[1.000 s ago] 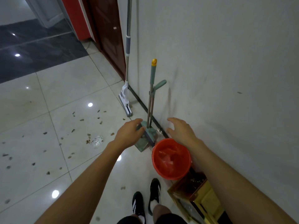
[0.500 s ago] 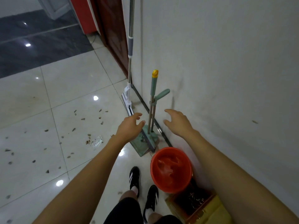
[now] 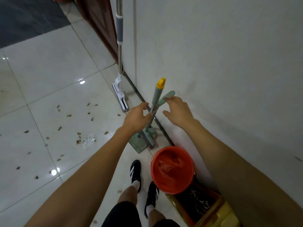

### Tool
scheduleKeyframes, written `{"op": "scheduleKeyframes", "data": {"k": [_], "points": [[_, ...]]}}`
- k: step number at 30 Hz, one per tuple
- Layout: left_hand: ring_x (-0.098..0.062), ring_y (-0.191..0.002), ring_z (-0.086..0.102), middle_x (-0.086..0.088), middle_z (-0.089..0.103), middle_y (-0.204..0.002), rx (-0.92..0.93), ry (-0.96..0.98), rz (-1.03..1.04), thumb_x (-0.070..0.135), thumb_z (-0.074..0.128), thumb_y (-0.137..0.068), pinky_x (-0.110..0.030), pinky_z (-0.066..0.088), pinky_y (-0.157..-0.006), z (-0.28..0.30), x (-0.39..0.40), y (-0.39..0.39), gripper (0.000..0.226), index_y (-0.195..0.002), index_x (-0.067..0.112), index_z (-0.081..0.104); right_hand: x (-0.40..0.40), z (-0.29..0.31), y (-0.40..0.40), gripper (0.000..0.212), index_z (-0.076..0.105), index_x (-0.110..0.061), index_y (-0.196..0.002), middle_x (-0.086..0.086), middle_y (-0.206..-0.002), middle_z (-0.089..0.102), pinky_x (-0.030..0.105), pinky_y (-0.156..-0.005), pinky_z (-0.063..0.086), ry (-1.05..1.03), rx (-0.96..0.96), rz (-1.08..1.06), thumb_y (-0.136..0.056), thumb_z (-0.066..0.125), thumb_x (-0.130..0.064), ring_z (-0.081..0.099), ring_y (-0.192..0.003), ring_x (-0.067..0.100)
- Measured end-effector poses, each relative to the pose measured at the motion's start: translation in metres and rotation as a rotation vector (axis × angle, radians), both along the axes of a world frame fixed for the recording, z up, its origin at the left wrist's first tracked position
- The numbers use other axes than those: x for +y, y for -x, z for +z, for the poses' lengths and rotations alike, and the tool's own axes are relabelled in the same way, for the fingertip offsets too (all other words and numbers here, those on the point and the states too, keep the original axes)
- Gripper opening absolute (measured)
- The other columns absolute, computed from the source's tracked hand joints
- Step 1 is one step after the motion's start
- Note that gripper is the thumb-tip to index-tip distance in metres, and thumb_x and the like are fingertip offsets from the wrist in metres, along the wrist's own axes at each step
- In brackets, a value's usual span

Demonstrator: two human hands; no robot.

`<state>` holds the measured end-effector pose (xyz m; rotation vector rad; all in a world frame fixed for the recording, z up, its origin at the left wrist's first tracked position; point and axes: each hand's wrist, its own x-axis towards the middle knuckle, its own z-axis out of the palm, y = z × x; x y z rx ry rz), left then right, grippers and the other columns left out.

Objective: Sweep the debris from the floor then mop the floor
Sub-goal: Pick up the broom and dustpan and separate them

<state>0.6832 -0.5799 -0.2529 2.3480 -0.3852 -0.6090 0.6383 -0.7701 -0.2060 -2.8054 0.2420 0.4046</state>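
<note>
A green broom with a yellow cap and a green dustpan lean together against the white wall. My left hand is open, its fingertips touching the metal shafts just below the green grips. On the other side of the shafts, my right hand spreads open, its fingertips next to the dustpan's green handle. A white flat mop stands against the wall farther back. Brown debris and a crumpled clear wrapper lie scattered on the white tiles at left.
An orange bucket sits by the wall in front of my feet. Behind it stands a yellow and brown box. A dark wooden door is at the back, with dark floor beyond.
Both hands have risen from near the dustpan base to the upper shafts and handles. My left hand now touches the shafts. The view has moved closer.
</note>
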Motion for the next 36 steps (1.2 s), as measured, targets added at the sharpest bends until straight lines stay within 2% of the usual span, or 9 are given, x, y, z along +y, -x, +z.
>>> {"op": "scheduleKeyframes", "data": {"k": [3, 6, 10, 15, 21, 26, 30, 32, 36], "points": [[-0.022, -0.113, 0.06, 0.004, 0.061, -0.131, -0.018, -0.003, -0.03, 0.046, 0.059, -0.091, -0.041, 0.054, -0.09, -0.005, -0.003, -0.01, 0.053, -0.14, 0.032, 0.045, -0.001, -0.007, -0.008, 0.056, 0.045, -0.02, -0.144, 0.011, -0.147, 0.045, 0.046, -0.103, 0.042, -0.006, 0.003, -0.003, -0.092, 0.064, -0.032, 0.044, -0.131, 0.033], [-0.02, -0.107, 0.062, 0.006, 0.063, -0.126, -0.023, 0.024, -0.042, 0.045, 0.063, -0.089, -0.037, 0.054, -0.083, -0.009, -0.01, -0.017, 0.052, -0.137, 0.034, 0.047, -0.003, -0.014, -0.013, 0.057, 0.044, -0.021, -0.145, 0.01, -0.15, 0.041, 0.046, -0.105, 0.042, -0.009, 0.015, -0.015, -0.092, 0.065, -0.033, 0.043, -0.132, 0.033], [-0.018, -0.099, 0.061, 0.005, 0.066, -0.119, -0.055, 0.064, -0.056, 0.043, 0.067, -0.087, -0.03, 0.044, -0.072, -0.01, -0.022, -0.021, 0.046, -0.13, 0.032, 0.053, -0.009, -0.02, -0.017, 0.058, 0.042, -0.021, -0.146, 0.009, -0.152, 0.039, 0.047, -0.107, 0.041, 0.023, 0.037, 0.003, -0.094, 0.064, -0.031, 0.04, -0.135, 0.03], [-0.014, -0.089, 0.06, 0.005, 0.067, -0.102, -0.093, 0.073, -0.029, 0.05, 0.064, -0.088, -0.033, 0.05, -0.069, -0.011, -0.036, -0.025, 0.037, -0.118, 0.03, 0.059, -0.011, -0.025, -0.02, 0.057, 0.039, -0.02, -0.148, 0.006, -0.159, 0.028, 0.048, -0.11, 0.037, 0.001, 0.059, 0.03, -0.096, 0.059, -0.031, 0.031, -0.142, 0.028], [-0.02, -0.085, 0.066, -0.002, 0.071, -0.098, -0.076, 0.054, -0.005, 0.038, 0.058, -0.095, -0.043, 0.059, -0.073, -0.019, -0.037, -0.02, 0.022, -0.112, 0.025, 0.065, -0.013, -0.032, -0.015, 0.05, 0.045, -0.02, -0.142, 0.002, -0.16, 0.026, 0.047, -0.106, 0.039, 0.031, 0.037, 0.07, -0.095, 0.061, -0.023, 0.029, -0.142, 0.027], [-0.02, -0.079, 0.063, -0.003, 0.07, -0.095, -0.08, 0.048, -0.043, 0.037, 0.055, -0.097, -0.041, 0.057, -0.07, -0.015, -0.029, -0.023, 0.02, -0.108, 0.023, 0.063, -0.015, -0.036, -0.011, 0.057, 0.039, -0.02, -0.147, 0.007, -0.162, 0.018, 0.048, -0.109, 0.034, 0.101, 0.021, 0.105, -0.094, 0.061, -0.022, 0.017, -0.148, 0.028], [-0.02, -0.082, 0.062, -0.003, 0.07, -0.1, -0.047, 0.012, -0.082, 0.033, 0.056, -0.098, -0.036, 0.054, -0.07, -0.013, -0.02, -0.029, 0.019, -0.11, 0.022, 0.064, -0.014, -0.039, -0.012, 0.067, 0.03, -0.022, -0.153, 0.009, -0.164, 0.012, 0.049, -0.111, 0.031, 0.12, 0.039, 0.101, -0.094, 0.062, -0.021, 0.011, -0.15, 0.029], [-0.021, -0.087, 0.063, -0.004, 0.069, -0.105, -0.013, 0.011, -0.107, 0.03, 0.058, -0.097, -0.036, 0.054, -0.074, -0.01, -0.016, -0.034, 0.019, -0.112, 0.02, 0.064, -0.013, -0.039, -0.012, 0.067, 0.03, -0.023, -0.152, 0.01, -0.163, 0.014, 0.051, -0.11, 0.031, 0.132, 0.036, 0.11, -0.094, 0.062, -0.02, 0.012, -0.149, 0.031], [-0.024, -0.092, 0.063, -0.004, 0.067, -0.102, 0.027, 0.011, -0.212, 0.025, 0.061, -0.096, -0.047, 0.054, -0.085, 0.0, -0.008, -0.045, 0.014, -0.107, 0.018, 0.064, -0.012, -0.042, -0.01, 0.059, 0.037, -0.022, -0.149, 0.011, -0.157, 0.032, 0.05, -0.11, 0.03, 0.129, 0.031, 0.092, -0.095, 0.06, -0.024, 0.023, -0.146, 0.031]]}}
